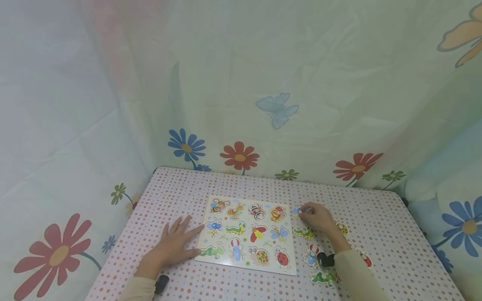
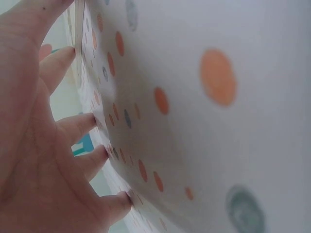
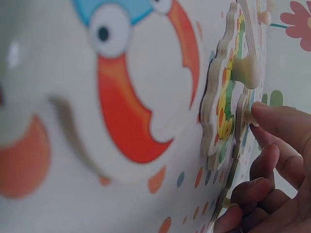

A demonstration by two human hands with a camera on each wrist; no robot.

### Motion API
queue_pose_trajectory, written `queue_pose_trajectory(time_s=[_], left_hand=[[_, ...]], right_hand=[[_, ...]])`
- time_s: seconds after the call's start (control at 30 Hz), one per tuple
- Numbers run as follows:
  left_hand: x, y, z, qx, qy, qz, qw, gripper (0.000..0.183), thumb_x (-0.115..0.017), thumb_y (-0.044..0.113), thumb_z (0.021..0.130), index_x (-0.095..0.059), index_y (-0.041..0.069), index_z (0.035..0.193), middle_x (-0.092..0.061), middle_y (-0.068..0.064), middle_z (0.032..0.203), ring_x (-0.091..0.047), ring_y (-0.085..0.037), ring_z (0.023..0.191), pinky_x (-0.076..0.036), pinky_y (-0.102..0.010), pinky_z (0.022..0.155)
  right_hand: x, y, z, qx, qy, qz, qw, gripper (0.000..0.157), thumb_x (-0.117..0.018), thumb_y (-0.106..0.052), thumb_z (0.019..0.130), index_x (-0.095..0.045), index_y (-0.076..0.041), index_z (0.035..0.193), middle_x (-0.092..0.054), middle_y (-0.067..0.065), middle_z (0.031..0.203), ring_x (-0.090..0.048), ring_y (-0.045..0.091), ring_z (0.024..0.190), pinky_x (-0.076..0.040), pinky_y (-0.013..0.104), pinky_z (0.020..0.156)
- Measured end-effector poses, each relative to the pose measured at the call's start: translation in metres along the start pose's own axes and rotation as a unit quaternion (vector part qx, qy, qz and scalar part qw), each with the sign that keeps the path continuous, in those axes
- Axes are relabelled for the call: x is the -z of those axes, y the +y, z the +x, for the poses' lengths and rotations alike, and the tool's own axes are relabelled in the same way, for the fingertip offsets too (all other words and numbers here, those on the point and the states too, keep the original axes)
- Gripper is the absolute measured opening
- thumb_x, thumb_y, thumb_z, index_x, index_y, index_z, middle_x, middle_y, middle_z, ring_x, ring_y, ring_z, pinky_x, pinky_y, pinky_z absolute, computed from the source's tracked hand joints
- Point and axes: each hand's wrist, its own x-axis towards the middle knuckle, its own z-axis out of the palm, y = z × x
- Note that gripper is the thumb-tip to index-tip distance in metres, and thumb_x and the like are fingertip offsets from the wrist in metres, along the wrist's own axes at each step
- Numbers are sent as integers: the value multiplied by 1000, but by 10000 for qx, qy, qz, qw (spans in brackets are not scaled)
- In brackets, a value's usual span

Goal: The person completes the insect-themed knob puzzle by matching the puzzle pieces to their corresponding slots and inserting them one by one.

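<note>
A wooden insect puzzle board [image 1: 244, 269] lies on the table, its printed bug pictures in rows. My left hand [image 1: 175, 243] is spread at the board's left side, with thumb and index finger touching its edge; in the left wrist view the fingertips [image 2: 119, 204] press on the spotted cloth. Right of the board's upper corner, my right hand [image 1: 318, 217] pinches the small knob of a blue insect puzzle piece [image 1: 296, 211]. The right wrist view shows thumb and index finger on the knob [image 3: 250, 116]. Just nearer me lies a caterpillar piece [image 1: 301, 233] with its own knob.
Loose pieces lie right of the board: a blue stag beetle [image 1: 311, 256], a green grasshopper [image 1: 320, 277], a yellow spotted piece [image 1: 343, 228] and a red one [image 1: 367, 261], partly behind the right forearm. The dotted tablecloth [image 1: 395, 242] meets flowered curtains [image 1: 320, 138] at the back.
</note>
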Motion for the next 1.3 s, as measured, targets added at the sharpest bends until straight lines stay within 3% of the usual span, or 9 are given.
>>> queue_pose_trajectory(time_s=[0.83,1.3], left_hand=[[-1,-1,1,1,36,76,10000,73,-60,67,88,-43,37,152,-17,-13,165,-7,-42,150,0,-69,114],[0,0,1,-34,31,107,9999,73,-60,66,88,-43,37,152,-17,-13,165,-7,-42,150,1,-69,114]], right_hand=[[0,-4,-4,-1,31,-18,10000,28,-69,-20,93,-65,0,113,-51,3,69,-46,17,56,-40,29,45],[1,-23,-21,227,-36,223,9995,29,-71,-22,93,-65,-1,113,-52,4,68,-45,16,53,-41,29,45]])
